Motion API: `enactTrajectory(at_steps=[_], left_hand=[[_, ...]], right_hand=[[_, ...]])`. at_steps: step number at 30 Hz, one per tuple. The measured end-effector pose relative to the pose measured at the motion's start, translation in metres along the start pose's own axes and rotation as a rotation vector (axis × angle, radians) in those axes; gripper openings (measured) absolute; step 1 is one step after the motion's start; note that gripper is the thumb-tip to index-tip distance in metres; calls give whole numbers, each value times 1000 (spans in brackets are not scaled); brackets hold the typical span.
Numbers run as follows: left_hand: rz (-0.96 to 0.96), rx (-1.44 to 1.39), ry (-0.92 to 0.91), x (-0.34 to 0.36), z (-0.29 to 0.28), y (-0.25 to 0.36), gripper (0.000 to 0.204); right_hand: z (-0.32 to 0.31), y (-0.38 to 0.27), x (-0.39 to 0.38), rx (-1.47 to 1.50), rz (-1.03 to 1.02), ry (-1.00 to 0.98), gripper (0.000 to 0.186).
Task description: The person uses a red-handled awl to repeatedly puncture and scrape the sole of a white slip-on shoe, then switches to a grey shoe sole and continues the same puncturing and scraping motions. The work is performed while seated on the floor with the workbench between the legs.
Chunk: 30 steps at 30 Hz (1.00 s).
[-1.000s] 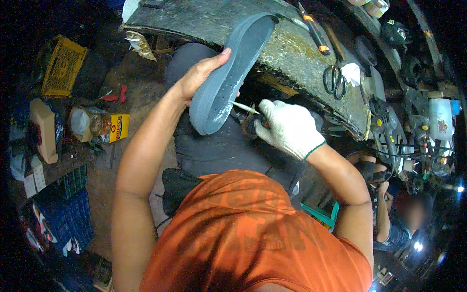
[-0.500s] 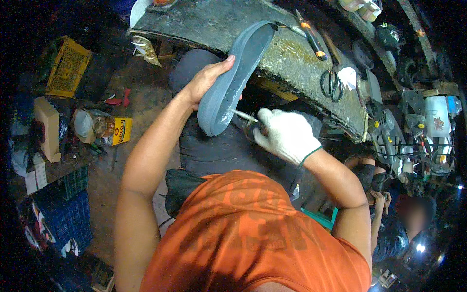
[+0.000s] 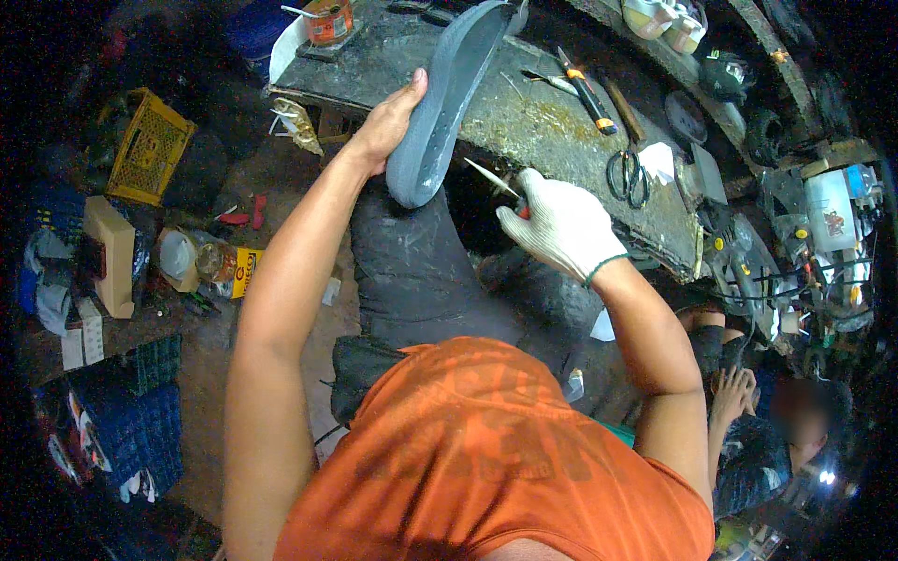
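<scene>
Bare fingers of my left hand [image 3: 386, 129] grip a grey shoe sole [image 3: 436, 110] by its side, aslant over the tabletop's [image 3: 528, 126] near edge. Gloved fingers of my right hand [image 3: 563, 224] curl round a slim pale tool [image 3: 488, 175], its tip apart from the sole. Scissors [image 3: 628, 179] lie rightward.

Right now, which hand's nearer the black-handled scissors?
Right: the white-gloved hand is below-left of the scissors; the bare left hand is farther left, gripping a grey shoe sole.
</scene>
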<state>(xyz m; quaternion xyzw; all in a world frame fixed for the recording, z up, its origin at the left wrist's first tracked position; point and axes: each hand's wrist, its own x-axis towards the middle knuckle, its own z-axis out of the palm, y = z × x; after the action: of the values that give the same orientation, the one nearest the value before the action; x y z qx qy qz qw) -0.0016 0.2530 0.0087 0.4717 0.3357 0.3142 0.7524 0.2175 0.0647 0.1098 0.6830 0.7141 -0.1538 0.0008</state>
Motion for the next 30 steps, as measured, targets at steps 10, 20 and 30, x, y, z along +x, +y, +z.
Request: enactTrajectory(at_steps=[10,20,30], left_hand=[[180,267,80,13,-8,-12,70],[365,504,142,5,-3,-16,64],[490,531,202,-21,-1,-14,61]], right_hand=[[42,-2,42,-10,-125,2,36],[57,-18,21,11,-126,-130,35],[57,-23,24,74,-77,-123,38]])
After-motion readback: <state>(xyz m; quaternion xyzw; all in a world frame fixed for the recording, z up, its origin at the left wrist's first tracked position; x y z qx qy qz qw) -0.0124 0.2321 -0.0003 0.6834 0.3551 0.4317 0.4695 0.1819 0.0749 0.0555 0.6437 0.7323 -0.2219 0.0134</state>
